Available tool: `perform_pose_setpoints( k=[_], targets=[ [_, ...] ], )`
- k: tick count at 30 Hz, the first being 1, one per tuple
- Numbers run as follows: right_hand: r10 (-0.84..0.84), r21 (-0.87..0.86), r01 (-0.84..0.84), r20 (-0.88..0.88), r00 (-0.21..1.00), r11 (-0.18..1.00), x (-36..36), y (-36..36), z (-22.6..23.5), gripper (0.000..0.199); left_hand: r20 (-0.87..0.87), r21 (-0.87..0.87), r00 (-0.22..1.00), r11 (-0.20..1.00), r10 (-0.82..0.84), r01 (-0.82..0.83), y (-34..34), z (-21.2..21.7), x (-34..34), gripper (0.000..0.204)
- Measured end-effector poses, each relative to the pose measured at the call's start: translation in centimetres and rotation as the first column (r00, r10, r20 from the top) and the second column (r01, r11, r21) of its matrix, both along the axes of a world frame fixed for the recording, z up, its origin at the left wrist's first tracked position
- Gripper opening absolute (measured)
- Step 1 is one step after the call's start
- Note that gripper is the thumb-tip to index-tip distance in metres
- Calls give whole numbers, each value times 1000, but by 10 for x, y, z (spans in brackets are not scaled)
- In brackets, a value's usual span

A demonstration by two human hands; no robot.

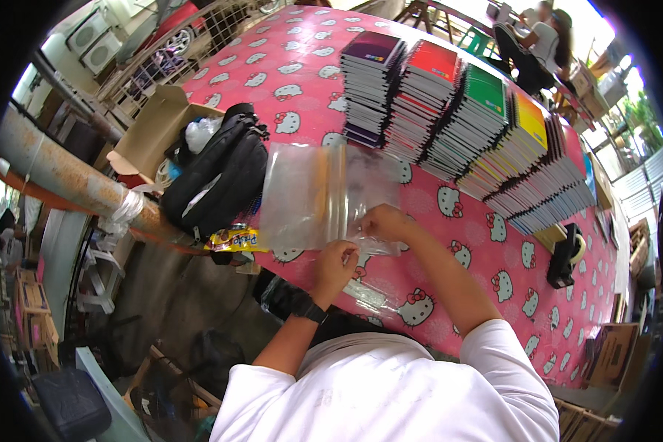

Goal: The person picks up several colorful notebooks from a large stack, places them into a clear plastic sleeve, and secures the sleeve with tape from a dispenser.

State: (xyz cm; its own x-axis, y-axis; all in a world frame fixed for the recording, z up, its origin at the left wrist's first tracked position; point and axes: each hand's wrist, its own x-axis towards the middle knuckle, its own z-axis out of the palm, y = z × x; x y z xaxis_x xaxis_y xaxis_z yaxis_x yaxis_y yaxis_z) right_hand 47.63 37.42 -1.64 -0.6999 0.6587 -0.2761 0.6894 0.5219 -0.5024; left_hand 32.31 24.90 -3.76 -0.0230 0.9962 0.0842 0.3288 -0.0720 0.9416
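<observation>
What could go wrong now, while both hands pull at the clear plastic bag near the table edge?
1. The clear plastic bag is thin; the left hand and right hand pinch it close together, so it might tear.
2. The yellow snack packet lies at the table's edge and may fall if nudged.
3. The leaning notebook stacks might slide if the table shakes.

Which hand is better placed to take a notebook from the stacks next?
Probably the right hand. It lies closer to the notebook stacks, which stand ahead and to the right. The left hand sits nearer the body, and both hands pinch the clear plastic bag.
</observation>
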Motion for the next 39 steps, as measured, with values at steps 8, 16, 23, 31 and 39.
perform_pose_setpoints(
  k=[8, 16, 23, 31, 39],
  targets=[
    [93, 191, -12, -420, 903, 982, -120, -47, -5, 19, 490, 39, 676, 761, 550, -647, 8, 22, -103, 11],
    [125, 65, -107, -456, 881, 992, -133, -23, -62, 15, 607, -39, 553, 716, 571, -697, -18, 46, -139, 10],
    [-120, 72, 167, -434, 893, 983, -142, -47, -47, 19, 601, -37, 593, 760, 536, -649, -17, 33, -139, 11],
    [85, 15, -93, -567, 819, 996, -135, -17, -59, 11, 627, -32, 609, 797, 486, -603, -6, 32, -135, 12],
    [-307, -430, 34, -586, 750, 902, -133, -16, -34, 10, 431, 27, 705, 772, 564, -635, -5, 24, -137, 19]
  ],
)
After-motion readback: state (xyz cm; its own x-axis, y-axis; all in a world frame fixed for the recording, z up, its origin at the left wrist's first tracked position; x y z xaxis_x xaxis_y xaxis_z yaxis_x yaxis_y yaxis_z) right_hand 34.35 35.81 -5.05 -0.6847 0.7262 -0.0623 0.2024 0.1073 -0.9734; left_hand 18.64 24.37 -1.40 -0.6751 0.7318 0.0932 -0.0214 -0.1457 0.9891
